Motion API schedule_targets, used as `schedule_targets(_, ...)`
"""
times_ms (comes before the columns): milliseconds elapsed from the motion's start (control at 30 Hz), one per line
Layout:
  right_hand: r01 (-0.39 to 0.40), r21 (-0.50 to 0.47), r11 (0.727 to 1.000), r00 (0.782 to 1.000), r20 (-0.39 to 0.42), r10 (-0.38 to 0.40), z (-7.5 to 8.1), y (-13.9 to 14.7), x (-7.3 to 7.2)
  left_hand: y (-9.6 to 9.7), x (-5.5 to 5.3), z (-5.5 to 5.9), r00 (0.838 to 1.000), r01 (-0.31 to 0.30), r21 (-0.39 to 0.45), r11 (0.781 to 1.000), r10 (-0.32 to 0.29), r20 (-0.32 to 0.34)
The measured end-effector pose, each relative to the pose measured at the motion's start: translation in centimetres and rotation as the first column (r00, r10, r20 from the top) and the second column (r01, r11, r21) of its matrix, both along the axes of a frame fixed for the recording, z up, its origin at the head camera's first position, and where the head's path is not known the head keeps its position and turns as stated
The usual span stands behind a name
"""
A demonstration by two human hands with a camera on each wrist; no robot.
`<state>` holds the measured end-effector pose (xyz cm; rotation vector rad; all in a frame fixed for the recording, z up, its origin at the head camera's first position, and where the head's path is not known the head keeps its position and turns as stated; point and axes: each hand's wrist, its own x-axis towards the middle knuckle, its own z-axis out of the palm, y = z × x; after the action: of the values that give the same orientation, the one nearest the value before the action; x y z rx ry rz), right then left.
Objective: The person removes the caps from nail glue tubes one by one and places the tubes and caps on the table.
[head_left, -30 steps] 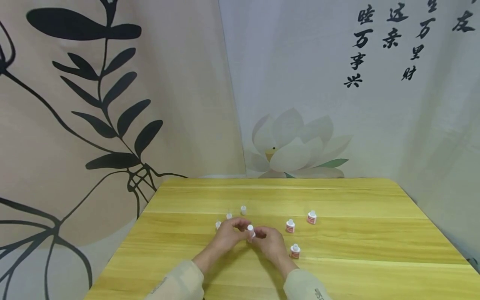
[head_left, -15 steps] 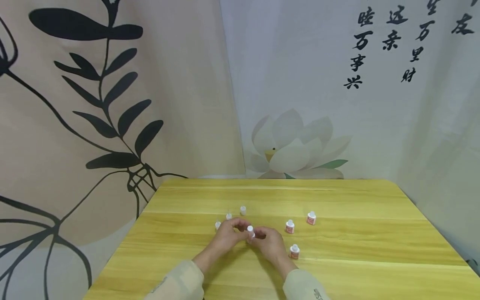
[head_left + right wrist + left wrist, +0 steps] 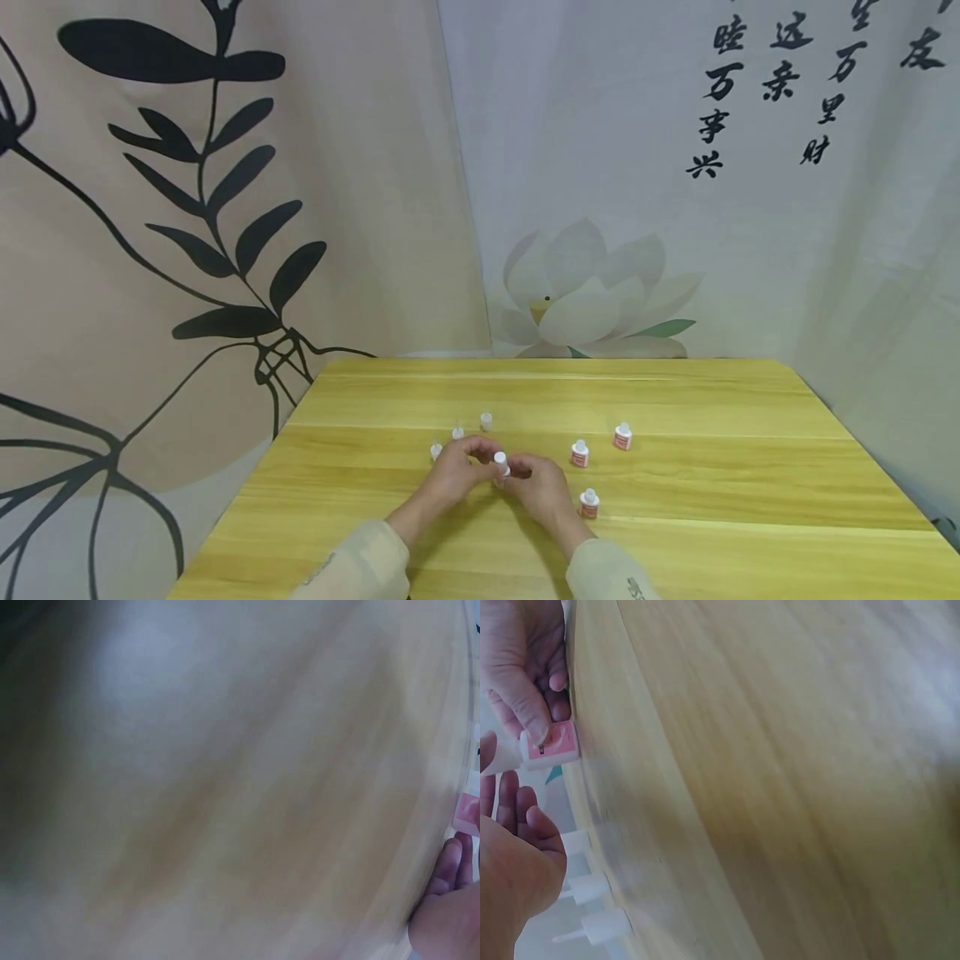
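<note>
Between my two hands, at the middle of the table, stands a small white bottle [image 3: 502, 468] with a pink-red label [image 3: 559, 740]. My right hand [image 3: 542, 487] grips the labelled body, thumb lying on the label. At the white cap [image 3: 502, 756] on top, my left hand [image 3: 453, 472] pinches with its thumb and fingers. The right wrist view catches only the bottle's edge [image 3: 466, 811] and part of the right hand [image 3: 448, 922]. Just beyond the left hand, several white caps with thin upright tips stand on the table, one of them [image 3: 606, 925] nearest.
Right of the hands are three more white bottles with red labels: one close to the right wrist [image 3: 589, 504], one farther back [image 3: 580, 454] and one to the right [image 3: 622, 436]. A printed curtain [image 3: 600, 167] hangs behind the wooden table [image 3: 712, 483].
</note>
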<state>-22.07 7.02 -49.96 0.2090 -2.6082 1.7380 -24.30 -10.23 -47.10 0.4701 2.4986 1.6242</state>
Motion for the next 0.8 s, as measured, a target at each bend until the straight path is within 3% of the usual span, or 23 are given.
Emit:
schedule_targets(67,0.000,-0.005,1.000,1.000,0.002,0.000,0.02,0.01,0.03,-0.24,-0.36,-0.60,1.000,0.011,-0.001,1.000,-0.011,-0.003)
schedule_targets(333,-0.004,-0.033,0.999,1.000,0.002,0.004,-0.03,0.14,0.12,-0.67,-0.40,-0.60,0.999,0.046,-0.011,0.999,-0.046,-0.009)
schedule_targets(800,-0.009,-0.029,1.000,1.000,-0.006,0.009,0.02,0.10,0.11,-0.50,-0.55,-1.00,1.000,0.020,-0.018,1.000,-0.020,0.002)
